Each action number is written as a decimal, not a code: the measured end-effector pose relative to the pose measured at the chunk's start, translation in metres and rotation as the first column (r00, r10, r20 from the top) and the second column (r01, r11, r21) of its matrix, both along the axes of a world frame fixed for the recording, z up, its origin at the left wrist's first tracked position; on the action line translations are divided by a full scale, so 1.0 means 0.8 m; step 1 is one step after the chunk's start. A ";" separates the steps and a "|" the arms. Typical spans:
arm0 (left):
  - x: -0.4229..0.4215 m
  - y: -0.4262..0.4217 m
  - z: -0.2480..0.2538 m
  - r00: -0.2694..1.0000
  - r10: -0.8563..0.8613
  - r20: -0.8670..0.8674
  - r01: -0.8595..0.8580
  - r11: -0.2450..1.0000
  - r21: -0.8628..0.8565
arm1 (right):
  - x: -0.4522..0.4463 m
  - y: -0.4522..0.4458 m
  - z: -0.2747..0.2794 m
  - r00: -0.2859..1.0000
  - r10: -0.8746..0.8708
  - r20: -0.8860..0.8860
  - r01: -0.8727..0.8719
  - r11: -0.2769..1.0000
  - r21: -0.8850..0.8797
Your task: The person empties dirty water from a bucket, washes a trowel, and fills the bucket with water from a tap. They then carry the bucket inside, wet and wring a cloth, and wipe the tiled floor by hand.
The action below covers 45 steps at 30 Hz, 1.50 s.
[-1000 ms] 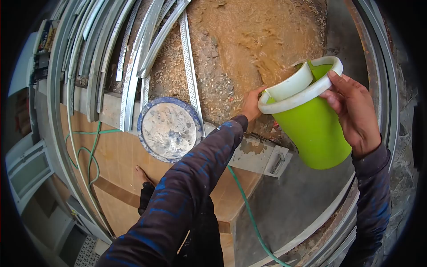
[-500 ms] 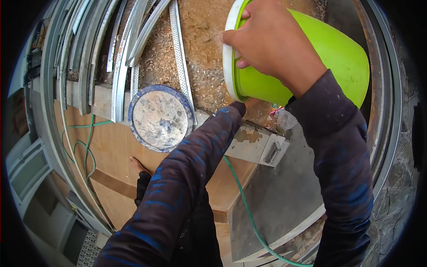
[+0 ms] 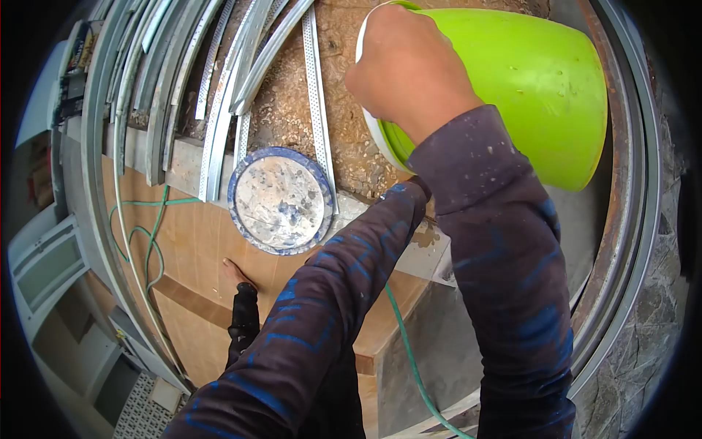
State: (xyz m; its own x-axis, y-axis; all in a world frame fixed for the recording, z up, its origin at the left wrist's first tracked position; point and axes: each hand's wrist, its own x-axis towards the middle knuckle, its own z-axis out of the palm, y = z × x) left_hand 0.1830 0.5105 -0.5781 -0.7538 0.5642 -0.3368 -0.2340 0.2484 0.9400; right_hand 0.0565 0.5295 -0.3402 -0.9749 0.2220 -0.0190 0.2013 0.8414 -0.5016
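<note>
Soft, diffuse light reaches you fairly evenly, and shadows stay faint. Your lens bows the metal strips (image 3: 165, 110) at ten o'clock and the rail (image 3: 647, 168) at three; black vignetting rings your view. At six o'clock, your dark trousers (image 3: 338, 399) lose detail.

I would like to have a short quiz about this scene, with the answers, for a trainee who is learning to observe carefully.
1. Which hand can be seen with its grip on the green bucket?

2. True or false: the bucket is standing upright.

3. Choose one. The foot in view is:
A) in a boot
B) bare
C) in a sandal

Key:
1. The right hand; the left hand is hidden from view.
2. False: it is tipped onto its side, with its mouth toward the left of the picture.
3. B
</note>
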 end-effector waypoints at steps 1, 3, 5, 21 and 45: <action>-0.004 0.002 0.001 1.000 0.008 0.014 -0.008 1.000 0.004 | -0.004 0.012 0.015 0.991 -0.017 0.133 0.022 0.999 -0.037; -0.007 0.004 0.005 0.999 0.017 0.045 -0.018 1.000 0.018 | 0.000 0.033 0.018 0.970 -0.053 0.236 0.088 0.986 -0.143; -0.012 -0.002 0.005 0.996 0.032 0.082 -0.034 0.999 0.026 | 0.019 0.052 0.017 0.972 -0.079 0.223 0.139 0.953 -0.268; 0.019 -0.115 0.136 0.977 -0.024 -0.210 -0.011 0.986 -0.167 | 0.307 0.066 0.131 0.609 -0.769 0.196 0.728 0.443 -0.523; -0.051 -0.083 0.126 0.931 -0.362 -0.045 0.352 0.925 -0.142 | 0.310 0.000 0.182 0.514 -0.809 0.286 0.740 0.249 -0.625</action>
